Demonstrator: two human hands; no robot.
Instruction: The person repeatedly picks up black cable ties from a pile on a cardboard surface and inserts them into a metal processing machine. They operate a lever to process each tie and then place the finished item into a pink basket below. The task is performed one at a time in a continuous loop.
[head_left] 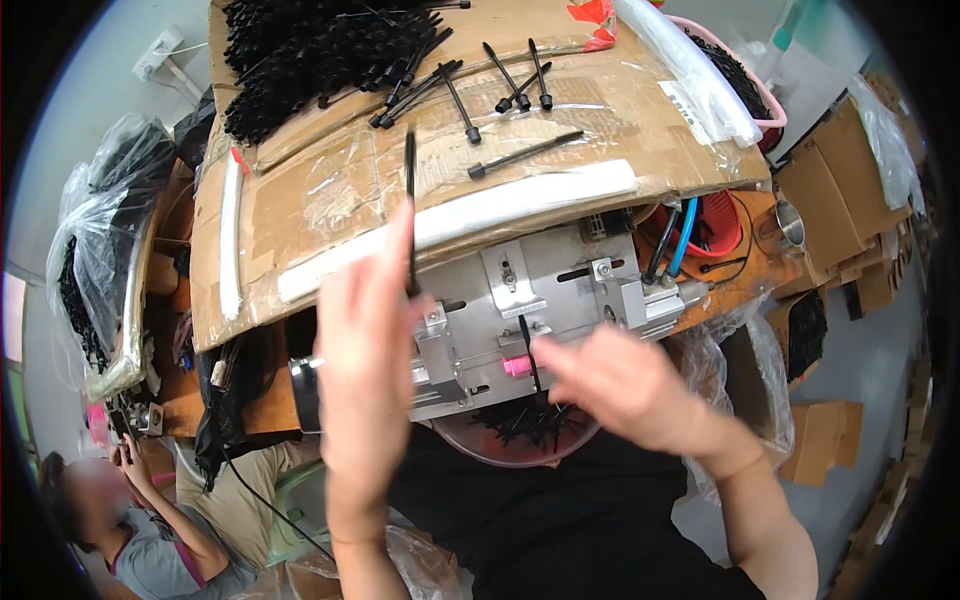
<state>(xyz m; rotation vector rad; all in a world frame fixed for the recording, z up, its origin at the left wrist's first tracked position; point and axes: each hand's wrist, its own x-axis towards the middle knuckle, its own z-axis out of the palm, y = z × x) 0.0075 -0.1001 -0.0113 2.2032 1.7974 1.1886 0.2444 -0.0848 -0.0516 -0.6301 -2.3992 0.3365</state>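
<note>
A slim black stick point(410, 160) points away from me, pinched in the raised fingers of my left hand point(365, 320), left of the metal jig. My right hand point(625, 385) is closed, somewhat blurred, with its fingertips at another black stick point(526, 335) that lies across the middle of the silver metal jig point(470, 345). A small pink piece point(517, 366) sits beside that stick on the jig. Below its front edge a clear bowl point(500, 458) holds many black sticks point(525, 425), partly hidden by the jig.
A cardboard sheet point(330, 200) behind the jig bears a black pile point(310, 50) and several loose knobbed sticks point(530, 155). A red basket point(722, 225) and metal cup point(788, 225) stand right, near blue tubing point(683, 238). Another person point(170, 540) works at lower left.
</note>
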